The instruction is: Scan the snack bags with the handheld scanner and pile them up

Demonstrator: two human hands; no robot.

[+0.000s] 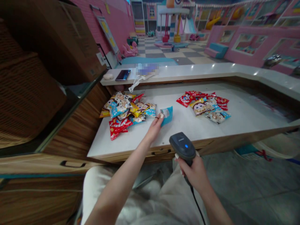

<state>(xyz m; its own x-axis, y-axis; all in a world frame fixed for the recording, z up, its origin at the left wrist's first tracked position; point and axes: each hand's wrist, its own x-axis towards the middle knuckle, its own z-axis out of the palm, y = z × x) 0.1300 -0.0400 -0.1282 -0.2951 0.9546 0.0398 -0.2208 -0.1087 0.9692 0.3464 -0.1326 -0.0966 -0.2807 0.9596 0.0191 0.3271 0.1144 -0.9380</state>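
Note:
My left hand [155, 127] reaches over the white counter [239, 118] and pinches a small blue snack packet [167, 114] at its left edge. A pile of several colourful snack packets [125, 111] lies just left of that hand. A second, smaller group of packets [206, 105] lies to the right on the counter. My right hand [194, 172] is closed round the handle of a dark barcode scanner [182, 146], held below the counter's front edge, with its head and blue light facing up and its cable running down.
A raised white ledge [211, 71] behind the counter carries a dark phone [123, 75] and a white cable. Wooden drawers [70, 162] and a brown cardboard box [70, 37] stand at the left. A pink play area lies beyond.

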